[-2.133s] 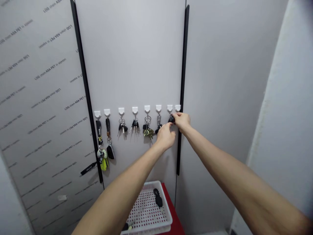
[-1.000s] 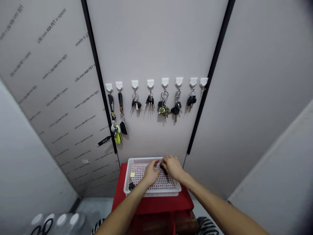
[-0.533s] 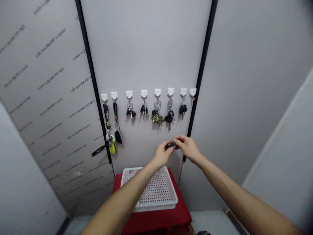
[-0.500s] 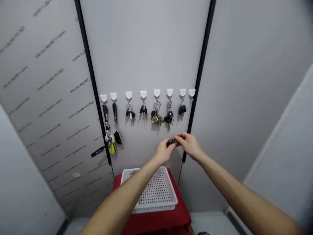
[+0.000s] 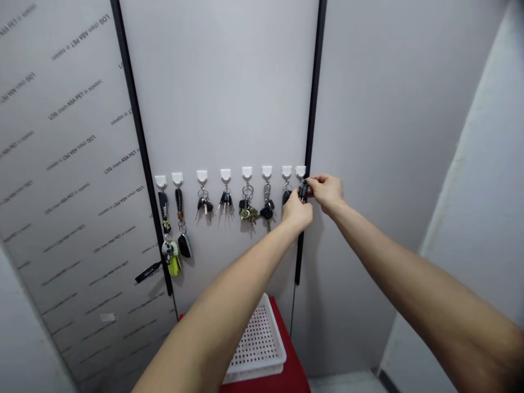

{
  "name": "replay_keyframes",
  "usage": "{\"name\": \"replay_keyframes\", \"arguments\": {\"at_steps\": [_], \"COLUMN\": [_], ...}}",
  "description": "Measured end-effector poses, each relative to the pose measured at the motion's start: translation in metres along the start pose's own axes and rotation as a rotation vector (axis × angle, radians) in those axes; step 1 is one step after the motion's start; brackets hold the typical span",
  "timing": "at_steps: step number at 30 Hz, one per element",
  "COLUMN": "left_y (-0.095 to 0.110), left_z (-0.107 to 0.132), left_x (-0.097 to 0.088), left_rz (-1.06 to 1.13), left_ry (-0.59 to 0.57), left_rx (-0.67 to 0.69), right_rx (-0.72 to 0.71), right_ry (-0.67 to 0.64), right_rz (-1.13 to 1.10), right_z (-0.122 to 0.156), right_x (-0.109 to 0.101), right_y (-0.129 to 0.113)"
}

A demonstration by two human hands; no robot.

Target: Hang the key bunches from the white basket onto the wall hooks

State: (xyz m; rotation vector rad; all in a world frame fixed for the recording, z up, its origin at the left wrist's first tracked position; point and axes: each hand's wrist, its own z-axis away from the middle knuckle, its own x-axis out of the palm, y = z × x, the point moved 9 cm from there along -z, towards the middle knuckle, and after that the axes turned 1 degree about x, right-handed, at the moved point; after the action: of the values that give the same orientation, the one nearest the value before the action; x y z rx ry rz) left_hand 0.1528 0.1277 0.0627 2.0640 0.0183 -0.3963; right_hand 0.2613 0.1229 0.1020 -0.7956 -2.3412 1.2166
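Observation:
A bunch of black-headed keys [image 5: 303,190] is between my two hands, just under the rightmost white hook [image 5: 301,172]. My left hand [image 5: 297,211] is closed on the lower part of the bunch. From the right, my right hand [image 5: 327,191] pinches it near its ring, close to the hook. Whether the ring is over the hook I cannot tell. Beside them, another key bunch [image 5: 286,195] hangs from the neighbouring hook, partly hidden by my left hand.
Several more bunches hang to the left, among them brass-coloured keys [image 5: 246,213] and a car key fob [image 5: 185,245] on a braided strap. Below, a white perforated basket [image 5: 278,355] stands on a red-covered stool [image 5: 292,360]. Black strips [image 5: 313,109] edge the wall panel.
Both hands have risen with the keys from below the hook row to the rightmost hook. The view has shifted to the right.

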Motion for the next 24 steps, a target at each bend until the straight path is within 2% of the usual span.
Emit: {"name": "replay_keyframes", "arguments": {"at_steps": [4, 7, 10, 13, 15, 17, 19, 20, 21, 22, 24], "left_y": [-0.001, -0.005, -0.015, -0.045, -0.085, -0.141, -0.196, -0.217, -0.233, -0.240, -0.230], "left_z": [-0.008, -0.001, 0.019, 0.050, 0.075, 0.104, 0.136, 0.151, 0.164, 0.172, 0.174], "left_x": [0.001, 0.001, 0.006, 0.003, -0.013, -0.042, -0.073, -0.093, -0.112, -0.130, -0.160], "left_rz": [-0.085, -0.162, -0.217, -0.186, -0.117, -0.020, 0.101, 0.132, 0.146, 0.159, 0.185], "left_ry": [0.006, -0.021, -0.130, -0.242, -0.250, -0.181, -0.116, -0.036, 0.031, 0.093, 0.188], "left_rx": [-0.003, -0.014, 0.000, 0.004, -0.069, -0.242, -0.437, -0.510, -0.575, -0.600, -0.553], "right_rx": [-0.023, -0.108, -0.155, -0.103, -0.035, 0.070, 0.210, 0.238, 0.236, 0.210, 0.105], "right_ry": [0.023, 0.052, 0.078, 0.056, -0.119, -0.485, -0.890, -1.026, -1.100, -1.149, -1.140], "right_rz": [0.180, 0.342, 0.476, 0.582, 0.633, 0.685, 0.756, 0.763, 0.765, 0.753, 0.707], "right_z": [-0.010, -0.010, 0.000, 0.031, 0.068, 0.124, 0.192, 0.219, 0.237, 0.247, 0.245], "right_x": [0.002, -0.001, -0.009, -0.018, -0.010, 0.013, 0.035, 0.043, 0.052, 0.062, 0.086], "right_y": [0.005, 0.004, 0.009, 0.038, 0.077, 0.130, 0.183, 0.200, 0.209, 0.209, 0.188]}}
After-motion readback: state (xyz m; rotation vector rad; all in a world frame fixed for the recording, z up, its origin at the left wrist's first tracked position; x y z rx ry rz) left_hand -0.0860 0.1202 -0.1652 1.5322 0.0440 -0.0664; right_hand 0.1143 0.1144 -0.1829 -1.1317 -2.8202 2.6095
